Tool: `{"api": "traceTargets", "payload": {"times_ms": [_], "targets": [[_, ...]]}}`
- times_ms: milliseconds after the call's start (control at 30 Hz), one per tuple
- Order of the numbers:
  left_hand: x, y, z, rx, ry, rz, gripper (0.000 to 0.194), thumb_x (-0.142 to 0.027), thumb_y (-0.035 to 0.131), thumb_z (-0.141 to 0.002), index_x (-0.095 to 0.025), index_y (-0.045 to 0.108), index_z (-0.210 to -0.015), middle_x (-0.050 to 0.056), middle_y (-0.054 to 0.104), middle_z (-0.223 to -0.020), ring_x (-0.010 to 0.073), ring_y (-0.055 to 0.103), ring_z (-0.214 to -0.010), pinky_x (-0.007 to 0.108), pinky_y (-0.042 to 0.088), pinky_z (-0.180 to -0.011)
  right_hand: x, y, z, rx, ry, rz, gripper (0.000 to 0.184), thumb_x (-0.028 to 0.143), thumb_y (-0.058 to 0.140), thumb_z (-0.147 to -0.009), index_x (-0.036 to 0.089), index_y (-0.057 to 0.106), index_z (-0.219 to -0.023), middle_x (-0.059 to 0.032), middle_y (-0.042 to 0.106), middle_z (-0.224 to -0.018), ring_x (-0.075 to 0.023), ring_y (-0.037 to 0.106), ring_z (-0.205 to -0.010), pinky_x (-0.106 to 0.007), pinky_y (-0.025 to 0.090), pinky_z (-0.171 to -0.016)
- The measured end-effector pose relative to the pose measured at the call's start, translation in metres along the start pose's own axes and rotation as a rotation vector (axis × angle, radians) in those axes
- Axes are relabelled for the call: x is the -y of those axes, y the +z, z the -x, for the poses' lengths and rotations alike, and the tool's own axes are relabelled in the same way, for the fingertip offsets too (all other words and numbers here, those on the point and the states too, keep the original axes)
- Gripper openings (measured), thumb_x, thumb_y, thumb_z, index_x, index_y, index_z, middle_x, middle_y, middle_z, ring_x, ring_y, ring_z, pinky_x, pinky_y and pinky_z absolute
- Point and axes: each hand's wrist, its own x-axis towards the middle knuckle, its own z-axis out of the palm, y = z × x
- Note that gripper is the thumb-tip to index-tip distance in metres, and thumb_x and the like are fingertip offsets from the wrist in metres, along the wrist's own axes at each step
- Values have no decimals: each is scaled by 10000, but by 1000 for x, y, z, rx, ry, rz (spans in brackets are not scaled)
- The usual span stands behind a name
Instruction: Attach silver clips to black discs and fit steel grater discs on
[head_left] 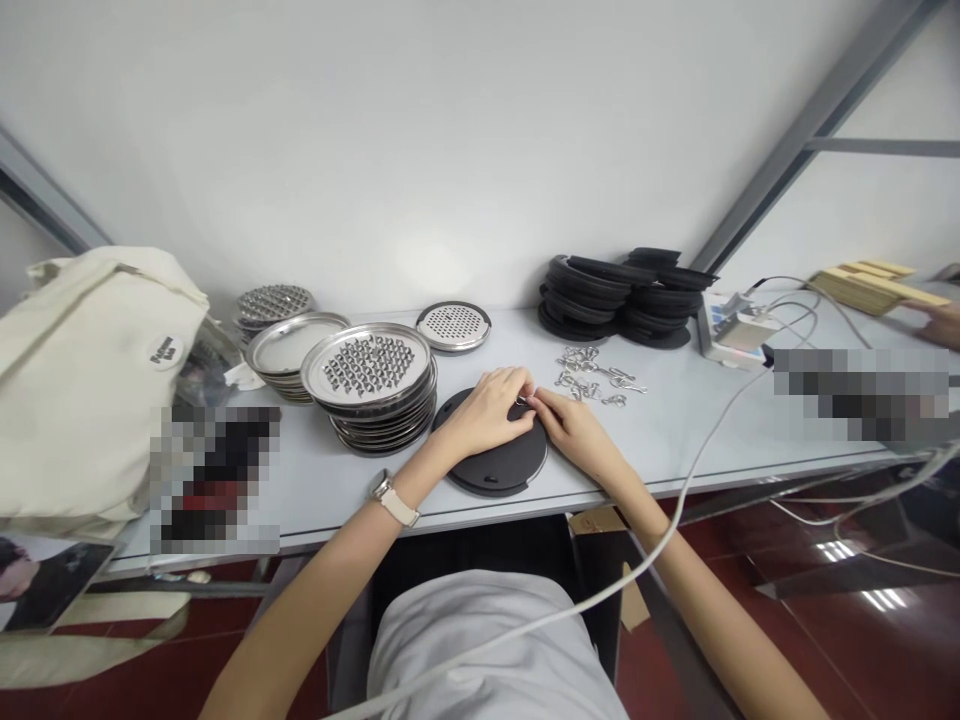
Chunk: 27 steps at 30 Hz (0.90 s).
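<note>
A black round disc (499, 465) lies flat on the white table (675, 430) in front of me. My left hand (491, 408) rests on the disc's far edge with its fingers curled. My right hand (574, 428) meets it from the right, fingertips pinched. Between the fingertips of both hands sits a small metal clip (521, 401) at the disc's rim. A loose pile of the same metal clips (596, 375) lies just beyond my right hand. A watch is on my left wrist.
A stack of perforated steel plates (371, 385) stands left of the disc, with more steel trays (289, 345) and a round strainer (453, 326) behind. Black discs (626, 295) are piled at the back right. A cream bag (82, 370) sits left. A white cable (675, 520) crosses the table edge.
</note>
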Motion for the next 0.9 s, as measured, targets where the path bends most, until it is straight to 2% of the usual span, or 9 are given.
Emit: {"api": "traceTargets", "payload": {"times_ms": [333, 633, 900], "targets": [[0, 0, 0, 13, 7, -6, 146, -170, 554, -818, -206, 463, -927, 7, 592, -898, 191, 564, -894, 350, 389, -869, -1, -7, 4, 50, 16, -18, 285, 327, 354, -978, 210, 409, -724, 10, 515, -642, -155, 495, -605, -262, 344, -612], [0, 0, 0, 10, -24, -5, 149, -182, 556, -818, -207, 468, -935, 22, 590, -934, 198, 559, -930, 353, 393, -881, -1, -7, 4, 45, -7, -19, 282, 322, 353, -973, 212, 440, -728, 1, 552, -654, -161, 510, -611, -268, 367, -615], [-3, -4, 0, 23, -51, 36, 73, -200, 567, -824, -199, 515, -876, -7, 628, -866, 181, 597, -888, 361, 361, -896, -1, -7, 5, 56, -7, -36, 288, 338, 354, -979, 205, 483, -759, -13, 602, -709, -165, 531, -638, -268, 371, -627]]}}
